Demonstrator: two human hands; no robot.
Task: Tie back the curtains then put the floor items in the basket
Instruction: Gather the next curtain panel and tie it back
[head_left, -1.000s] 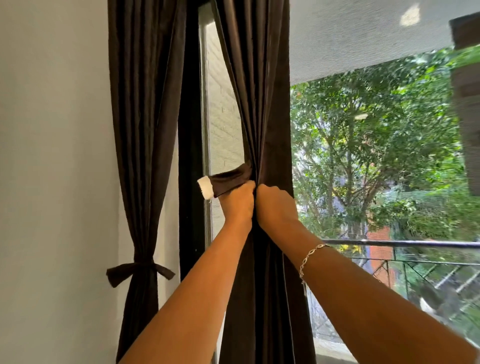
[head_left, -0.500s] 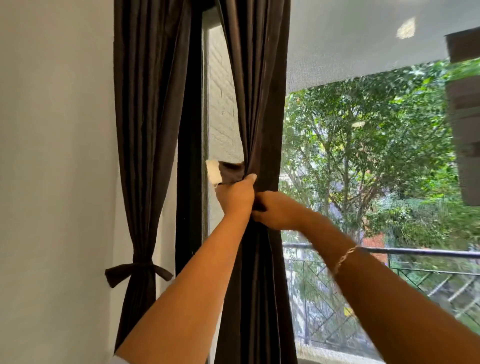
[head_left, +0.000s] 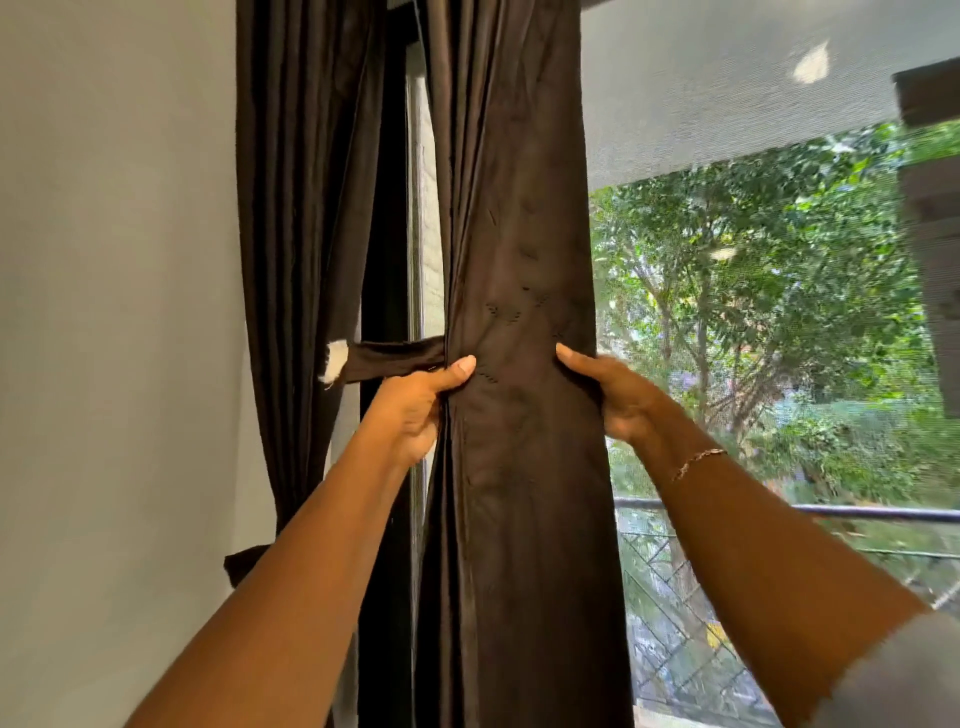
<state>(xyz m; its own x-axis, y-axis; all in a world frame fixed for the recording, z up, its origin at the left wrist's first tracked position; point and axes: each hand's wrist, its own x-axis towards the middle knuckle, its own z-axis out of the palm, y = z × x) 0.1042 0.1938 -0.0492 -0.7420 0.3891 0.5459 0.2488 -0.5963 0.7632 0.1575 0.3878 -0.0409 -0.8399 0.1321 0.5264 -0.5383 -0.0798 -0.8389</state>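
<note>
A dark brown curtain (head_left: 519, 218) hangs bunched in the middle of the head view. My left hand (head_left: 415, 405) grips its left edge together with a brown tie strap (head_left: 395, 358), whose white-tipped end sticks out to the left. My right hand (head_left: 618, 400) clasps the curtain's right edge, fingers wrapped behind the fabric. A second dark curtain (head_left: 301, 208) hangs to the left; part of its tie (head_left: 241, 569) shows low down behind my left forearm. No basket or floor items are in view.
A pale wall (head_left: 114, 364) fills the left side. A black window frame (head_left: 384, 291) stands between the two curtains. To the right, a screened window shows trees and a metal railing (head_left: 857, 514) outside.
My right hand slid from the curtain's front to its right edge, so the hands are now apart. The strap end now points straight left. The view moved closer.
</note>
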